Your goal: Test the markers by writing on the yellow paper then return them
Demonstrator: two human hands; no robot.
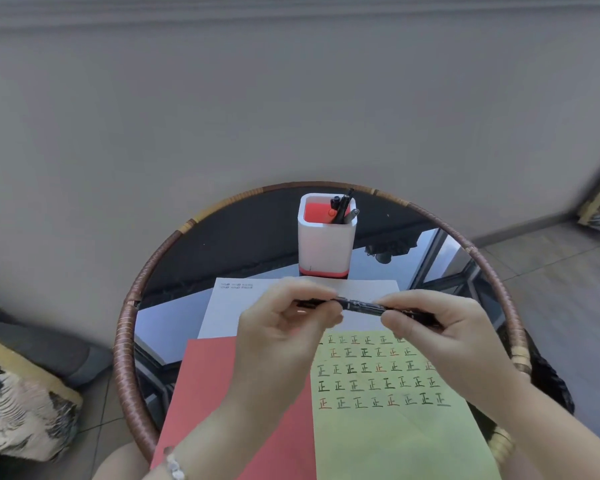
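A black marker (362, 304) is held level between my two hands, above the papers. My left hand (284, 323) pinches its left end and my right hand (437, 327) grips its right end. Beneath them lies the yellow paper (388, 424), with several rows of written characters in black, green and red. A white pen holder (326, 244) with a red inside and red base stands behind the papers, with several more markers (343, 207) leaning in its right corner.
A red sheet (205, 400) lies left of the yellow paper and a white sheet (222, 306) behind it. All rest on a round glass table with a woven rim (125, 341). Patterned cushions (18, 403) sit at the left, wall behind.
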